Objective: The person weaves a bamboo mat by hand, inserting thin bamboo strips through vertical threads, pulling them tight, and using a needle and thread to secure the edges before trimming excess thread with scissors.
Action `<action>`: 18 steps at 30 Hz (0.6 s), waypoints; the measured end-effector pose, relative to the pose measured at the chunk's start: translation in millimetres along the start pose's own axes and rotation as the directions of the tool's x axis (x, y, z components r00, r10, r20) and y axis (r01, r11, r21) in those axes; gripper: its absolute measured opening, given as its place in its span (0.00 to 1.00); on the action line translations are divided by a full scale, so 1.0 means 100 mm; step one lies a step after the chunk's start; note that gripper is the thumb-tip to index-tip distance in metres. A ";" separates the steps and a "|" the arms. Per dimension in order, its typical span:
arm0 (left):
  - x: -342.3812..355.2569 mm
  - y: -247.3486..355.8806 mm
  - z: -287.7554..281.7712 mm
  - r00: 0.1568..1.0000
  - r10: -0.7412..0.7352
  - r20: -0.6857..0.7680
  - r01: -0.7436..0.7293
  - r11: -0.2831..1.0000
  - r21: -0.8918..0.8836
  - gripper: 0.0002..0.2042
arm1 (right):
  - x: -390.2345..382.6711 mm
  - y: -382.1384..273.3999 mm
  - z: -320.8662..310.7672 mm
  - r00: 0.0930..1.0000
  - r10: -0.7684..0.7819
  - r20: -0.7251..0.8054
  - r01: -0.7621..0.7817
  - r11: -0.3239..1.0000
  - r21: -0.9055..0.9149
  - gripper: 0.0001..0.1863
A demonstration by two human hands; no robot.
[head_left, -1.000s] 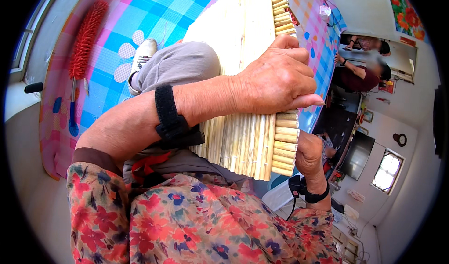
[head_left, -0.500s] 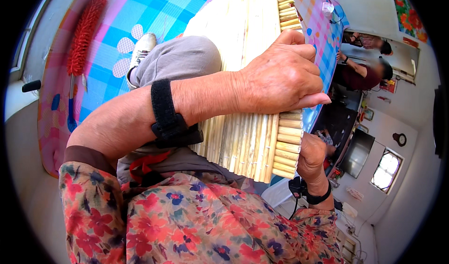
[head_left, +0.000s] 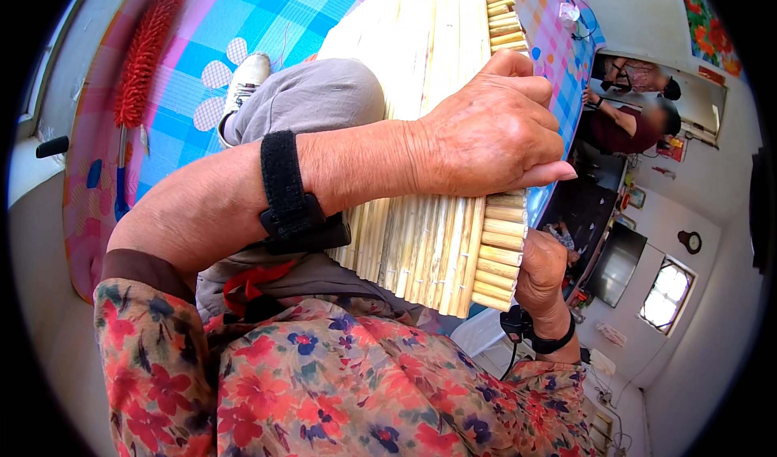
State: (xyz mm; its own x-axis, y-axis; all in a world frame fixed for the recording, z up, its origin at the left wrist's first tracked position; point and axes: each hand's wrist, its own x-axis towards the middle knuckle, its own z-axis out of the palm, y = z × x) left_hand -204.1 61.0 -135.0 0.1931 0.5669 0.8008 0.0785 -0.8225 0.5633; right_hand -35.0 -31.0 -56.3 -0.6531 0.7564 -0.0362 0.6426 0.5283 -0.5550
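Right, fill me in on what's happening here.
A person is handling a panel of pale stalks with both hands. The left hand, fingers curled, lies across its right side; the right hand is by the near right corner, its fingers hidden. The panel sits beside a bent knee, over a checked cover where a red duster lies.

Your reed-stalk mat extends away before you; its straw-yellow stalks run lengthwise, packed side by side; along its right edge shows a row of crosswise cut stalk ends.
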 end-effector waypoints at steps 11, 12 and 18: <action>-0.01 -0.05 0.03 1.000 -0.006 -0.001 0.006 1.000 -0.014 0.12 | 0.06 0.05 0.04 1.000 -0.017 0.024 0.016 0.999 0.031 0.14; -0.01 -0.06 0.04 1.000 -0.007 -0.003 0.007 1.000 -0.021 0.12 | 0.07 0.05 0.05 1.000 -0.016 0.018 0.016 0.999 0.031 0.15; -0.04 -0.09 0.04 1.000 -0.008 -0.014 0.008 1.000 -0.015 0.12 | 0.09 0.12 0.11 1.000 -0.017 0.002 0.017 0.997 0.073 0.16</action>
State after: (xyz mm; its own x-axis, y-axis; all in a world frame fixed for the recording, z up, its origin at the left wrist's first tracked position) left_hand -201.7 65.9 -144.2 0.1792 0.5740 0.7990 0.0651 -0.8173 0.5725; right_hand -38.1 -22.2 -72.4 -0.6650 0.7463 -0.0285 0.6004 0.5114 -0.6148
